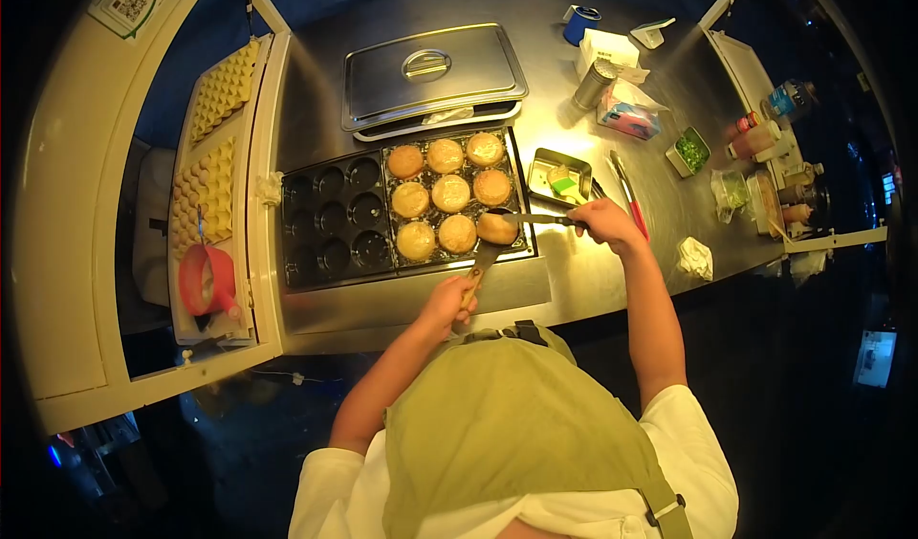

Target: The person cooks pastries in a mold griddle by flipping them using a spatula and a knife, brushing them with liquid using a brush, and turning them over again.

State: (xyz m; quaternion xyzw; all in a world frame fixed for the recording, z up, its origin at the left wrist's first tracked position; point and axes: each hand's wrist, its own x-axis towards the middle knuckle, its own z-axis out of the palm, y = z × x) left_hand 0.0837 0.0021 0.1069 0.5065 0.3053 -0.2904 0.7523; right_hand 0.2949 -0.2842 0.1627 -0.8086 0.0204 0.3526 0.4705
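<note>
My left hand (451, 304) is closed round the wooden handle of a spatula (484, 256), its blade at the lower right cake (496, 228). In my right hand (608, 225) is the dark handle of a flat metal tool (535, 219), which reaches left to the same cake. That cake looks tilted between the two tools. Several other round golden cakes (450, 194) sit in the right half of the black mould pan (390, 269). The round moulds in the left half hold nothing. A green brush (562, 184) rests in a small metal tray (537, 168) beside the pan.
Behind the pan is a lidded metal tray (435, 75). Farther right are a shaker (595, 84), a tissue box (629, 110), red-handled tongs (629, 195), chopped greens (688, 152) and a crumpled tissue (695, 258). Egg trays (203, 195) and a pink jug (207, 281) stand left.
</note>
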